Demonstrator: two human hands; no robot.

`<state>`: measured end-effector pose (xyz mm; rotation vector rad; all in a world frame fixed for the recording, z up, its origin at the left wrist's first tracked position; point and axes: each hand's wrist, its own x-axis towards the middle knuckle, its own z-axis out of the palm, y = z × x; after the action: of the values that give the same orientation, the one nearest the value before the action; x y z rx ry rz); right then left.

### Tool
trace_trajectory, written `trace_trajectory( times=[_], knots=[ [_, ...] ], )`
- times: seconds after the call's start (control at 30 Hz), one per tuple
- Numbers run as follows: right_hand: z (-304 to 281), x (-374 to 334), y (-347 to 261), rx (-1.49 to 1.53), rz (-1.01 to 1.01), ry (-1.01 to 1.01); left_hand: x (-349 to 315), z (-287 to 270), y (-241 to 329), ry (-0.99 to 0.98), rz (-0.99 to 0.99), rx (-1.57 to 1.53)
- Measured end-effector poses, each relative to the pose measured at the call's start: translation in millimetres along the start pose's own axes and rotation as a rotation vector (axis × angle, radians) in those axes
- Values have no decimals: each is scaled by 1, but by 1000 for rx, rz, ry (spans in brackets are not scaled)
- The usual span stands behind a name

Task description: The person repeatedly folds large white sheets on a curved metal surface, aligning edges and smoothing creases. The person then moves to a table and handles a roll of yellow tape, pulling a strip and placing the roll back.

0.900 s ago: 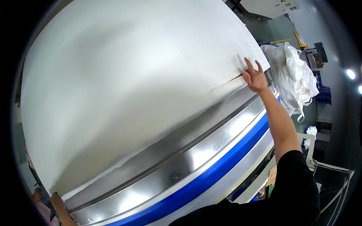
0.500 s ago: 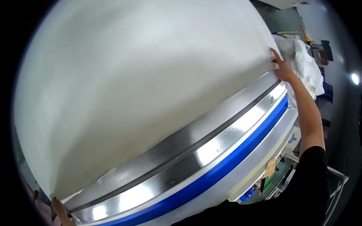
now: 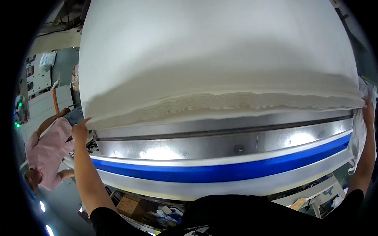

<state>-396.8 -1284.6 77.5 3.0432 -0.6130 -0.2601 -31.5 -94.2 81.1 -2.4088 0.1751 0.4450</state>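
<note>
A worker stands at a wide feeding table, arms spread to the full width of a large white sheet [image 3: 212,59] that lies flat across the machine bed. The left hand [image 3: 80,131] sits at the sheet's near left corner, fingers curled against the hem and apparently pinching it, though how firmly cannot be told. The right hand [image 3: 368,112] reaches the near right corner at the far edge of the view; it touches the cloth's edge, but whether the fingers close on it cannot be told. The front hem runs just above a polished steel rail [image 3: 220,147], and below that a blue band [image 3: 220,171] marks the machine's front edge.

The hem shows fine ripples between the two corners, and it bows slightly at the middle. Doing this well appears to call for even tension from both hands, drawing the corners apart so the ripples flatten, and keeping the hem parallel to the steel rail rather than letting one corner lead.

To the left, a person in a pink top [image 3: 47,151] works at a separate station, well apart from the sheet.
</note>
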Motion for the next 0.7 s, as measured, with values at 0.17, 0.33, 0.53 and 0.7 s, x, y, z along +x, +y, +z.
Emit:
trace_trajectory(
  times=[0.17, 0.33, 0.53, 0.7],
  knots=[
    [-46, -41, 10, 26, -10, 31, -44, 18, -70, 13, 82, -201],
    [-28, -136, 21, 39, -16, -175, -126, 18, -36, -214, 101, 45],
    [11, -206, -21, -168, -14, -479, -197, 100, -13, -663, 405, 254],
    [34, -233, -16, -356, -26, -671, -187, 116, 28, -763, 514, 355]
  ],
)
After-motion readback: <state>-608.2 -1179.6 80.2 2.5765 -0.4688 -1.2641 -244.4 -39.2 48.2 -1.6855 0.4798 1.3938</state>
